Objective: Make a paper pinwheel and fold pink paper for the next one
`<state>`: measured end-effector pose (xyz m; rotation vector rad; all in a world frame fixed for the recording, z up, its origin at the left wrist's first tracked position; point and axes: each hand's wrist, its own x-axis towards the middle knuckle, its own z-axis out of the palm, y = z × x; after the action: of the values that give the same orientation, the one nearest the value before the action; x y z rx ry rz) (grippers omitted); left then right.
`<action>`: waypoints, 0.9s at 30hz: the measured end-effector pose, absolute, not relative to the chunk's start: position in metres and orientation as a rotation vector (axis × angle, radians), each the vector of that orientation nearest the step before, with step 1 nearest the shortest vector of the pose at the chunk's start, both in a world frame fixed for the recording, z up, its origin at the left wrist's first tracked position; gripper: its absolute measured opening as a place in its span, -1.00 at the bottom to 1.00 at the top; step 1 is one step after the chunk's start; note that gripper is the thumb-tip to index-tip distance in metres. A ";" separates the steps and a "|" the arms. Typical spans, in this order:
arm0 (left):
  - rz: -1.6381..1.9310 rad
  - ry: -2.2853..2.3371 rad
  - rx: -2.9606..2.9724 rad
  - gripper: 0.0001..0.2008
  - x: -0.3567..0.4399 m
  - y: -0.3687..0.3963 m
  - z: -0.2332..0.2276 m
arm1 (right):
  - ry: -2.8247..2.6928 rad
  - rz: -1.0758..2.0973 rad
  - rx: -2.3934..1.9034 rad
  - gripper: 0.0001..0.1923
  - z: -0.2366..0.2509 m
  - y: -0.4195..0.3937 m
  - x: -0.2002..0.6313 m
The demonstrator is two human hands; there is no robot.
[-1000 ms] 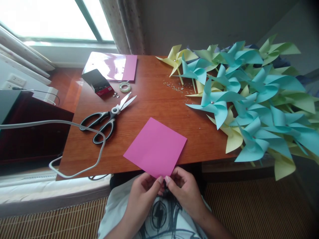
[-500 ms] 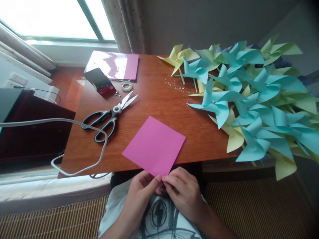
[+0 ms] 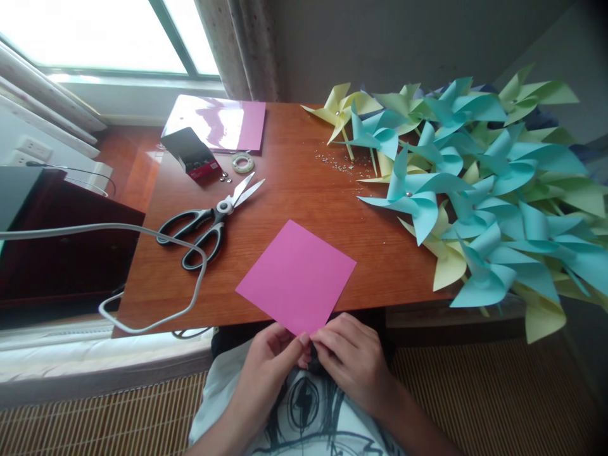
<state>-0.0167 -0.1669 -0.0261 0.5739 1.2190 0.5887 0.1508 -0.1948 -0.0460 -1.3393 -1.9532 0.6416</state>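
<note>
Pink paper [image 3: 297, 275] lies flat as a diamond at the near edge of the table [image 3: 304, 190], its near corner jutting over the edge. Both hands pinch that corner from 6 o'clock: the left hand [image 3: 272, 351] from the left, the right hand [image 3: 349, 351] from the right, fingertips meeting on the paper. At 10 o'clock from the paper lie scissors [image 3: 209, 221], blades apart, with a white cable [image 3: 156, 282] looping past the handles. Farther out at 11 o'clock sit a small box [image 3: 192, 154], a tape roll [image 3: 242, 163] and a pink sheet stack [image 3: 216, 121]. From 1 to 3 o'clock spreads a heap of pinwheels [image 3: 475, 190].
</note>
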 end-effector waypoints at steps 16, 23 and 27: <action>0.656 1.381 0.951 -0.78 -0.015 -0.172 -0.027 | -1.785 0.915 -1.446 -0.81 -0.029 -0.184 0.149; 0.634 1.412 0.879 -0.73 -0.014 -0.168 -0.020 | -1.424 1.205 -1.570 -0.84 -0.027 -0.194 0.153; 0.638 1.385 0.803 -0.71 -0.014 -0.166 -0.015 | -1.042 1.631 -1.465 -0.84 -0.033 -0.199 0.141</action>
<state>-0.0135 -0.1657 -0.0155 0.8035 1.3846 0.6376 0.1412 -0.1985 -0.0335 -1.4649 -1.0416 1.6307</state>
